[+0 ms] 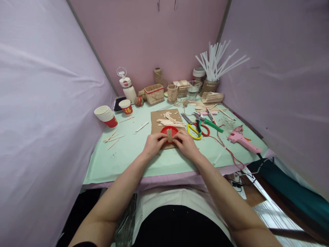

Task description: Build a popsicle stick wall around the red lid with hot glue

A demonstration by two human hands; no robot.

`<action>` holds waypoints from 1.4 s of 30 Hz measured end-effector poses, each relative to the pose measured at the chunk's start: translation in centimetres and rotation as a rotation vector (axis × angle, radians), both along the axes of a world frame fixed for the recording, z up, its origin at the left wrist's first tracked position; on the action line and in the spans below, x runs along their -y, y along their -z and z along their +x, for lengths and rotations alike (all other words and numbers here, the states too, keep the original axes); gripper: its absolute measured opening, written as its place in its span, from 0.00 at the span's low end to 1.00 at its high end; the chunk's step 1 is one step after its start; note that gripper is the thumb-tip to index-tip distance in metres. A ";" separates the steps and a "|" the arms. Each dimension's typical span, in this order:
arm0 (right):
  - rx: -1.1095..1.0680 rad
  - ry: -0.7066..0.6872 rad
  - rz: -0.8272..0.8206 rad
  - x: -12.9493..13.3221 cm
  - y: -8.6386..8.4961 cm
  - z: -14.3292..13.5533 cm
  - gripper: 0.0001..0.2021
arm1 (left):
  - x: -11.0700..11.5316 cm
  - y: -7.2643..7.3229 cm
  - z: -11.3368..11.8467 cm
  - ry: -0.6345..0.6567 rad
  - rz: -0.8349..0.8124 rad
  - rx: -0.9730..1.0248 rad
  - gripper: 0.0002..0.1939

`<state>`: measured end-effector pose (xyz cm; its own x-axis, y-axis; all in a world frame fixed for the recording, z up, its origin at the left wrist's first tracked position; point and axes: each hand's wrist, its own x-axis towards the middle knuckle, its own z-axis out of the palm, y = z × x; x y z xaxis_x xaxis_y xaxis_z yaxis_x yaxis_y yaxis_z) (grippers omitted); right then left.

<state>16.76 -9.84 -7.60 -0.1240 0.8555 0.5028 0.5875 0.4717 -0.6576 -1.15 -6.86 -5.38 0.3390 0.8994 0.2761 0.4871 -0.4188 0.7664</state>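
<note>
Nearest the wearer, the front edge of the pale green surface (125,163) runs below both wrists, with open room between it and the work. The left hand (153,144) and right hand (187,143) face each other, fingertips drawn nearly closed in a pinch on opposite sides of small upright wooden pieces (169,135). These stand at the red disc (164,129); whether they touch it is unclear. The two-sided grip probably steadies them upright and in line. Beneath lies brown cardboard (155,118), presumably a guard for the surface; loose wooden strips (171,123) cover its middle, just beyond the disc, likely for short reach. To the right, scissors (198,132) and green-handled pliers (212,124) crowd the cardboard's edge, limiting sideways movement; the pink glue gun (243,141) lies farther out, near the surface's right edge. Leftward there is more open room, broken by scattered sticks, before the stacked paper cups (105,115). Along the far edge stand a wooden basket (154,94), a clear bowl (194,90) and white sticks (214,61).
</note>
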 end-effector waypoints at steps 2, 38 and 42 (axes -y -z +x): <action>-0.004 0.001 0.001 0.0 0.0 0.0 0.07 | 0.1 0.0 0.1 -0.006 -0.002 0.016 0.08; -0.085 0.012 -0.016 -0.2 0.6 0.4 0.05 | 0.2 0.9 0.3 -0.012 0.048 0.053 0.08; -0.103 0.019 -0.019 -0.3 0.8 0.4 0.06 | 0.3 0.7 0.1 -0.003 0.112 0.045 0.09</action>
